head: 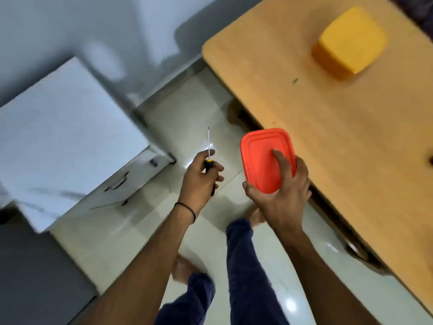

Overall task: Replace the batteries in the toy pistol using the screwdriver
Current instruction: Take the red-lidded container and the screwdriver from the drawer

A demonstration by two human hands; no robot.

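Observation:
My left hand [199,178] grips a screwdriver [209,166] by its black and yellow handle, the thin metal shaft pointing away from me over the floor. My right hand [280,195] holds an orange-red plastic box [262,158] with a lid, thumb under its near edge and a finger lying on top, just off the near corner of the wooden table [346,137]. No toy pistol or batteries are visible. The picture is blurred.
A yellow container [349,41] stands on the table's far side. A white cabinet [61,137] is at the left. Below the hands lie the white tiled floor [187,109] and my legs [243,266] in dark blue trousers.

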